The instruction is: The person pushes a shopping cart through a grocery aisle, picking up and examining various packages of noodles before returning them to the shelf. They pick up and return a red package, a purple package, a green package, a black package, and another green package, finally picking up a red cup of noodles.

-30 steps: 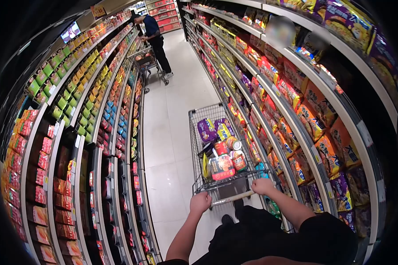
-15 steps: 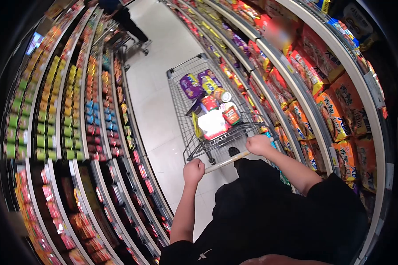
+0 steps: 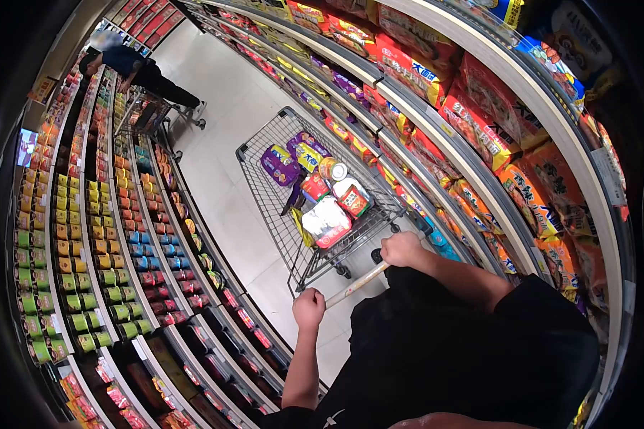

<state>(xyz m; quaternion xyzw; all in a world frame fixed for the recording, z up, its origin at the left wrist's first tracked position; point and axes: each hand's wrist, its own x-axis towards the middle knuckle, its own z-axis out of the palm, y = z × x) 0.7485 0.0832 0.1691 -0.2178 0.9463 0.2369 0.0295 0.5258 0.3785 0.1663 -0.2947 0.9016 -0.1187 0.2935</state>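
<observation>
My left hand (image 3: 309, 309) is wrapped round the left end of the pale handle bar (image 3: 356, 284) of a shopping cart. Near the bar's right end, my right hand (image 3: 401, 249) grips it too. In front of both hands is the wire cart (image 3: 255, 189). Inside it lie purple packs (image 3: 280, 165), a yellow-and-purple pack (image 3: 308, 156), a red-and-green tub (image 3: 353, 201), a white-and-red package (image 3: 327, 222) and a jar or can with a white lid (image 3: 338, 171). Some goods overlap, so their lower parts are hidden.
Shelves of red and orange noodle packs (image 3: 479, 129) run close along the right. On the left, shelves hold rows of green, yellow and blue tubs (image 3: 71, 264). Ahead on the left, a person (image 3: 150, 75) stands by another cart (image 3: 142, 114) on the tiled floor (image 3: 218, 107).
The view has turned, so my cart appears farther left and the shelves are shifted. More of the person and the other cart shows now. Both hands have stayed closed on the handle bar.
</observation>
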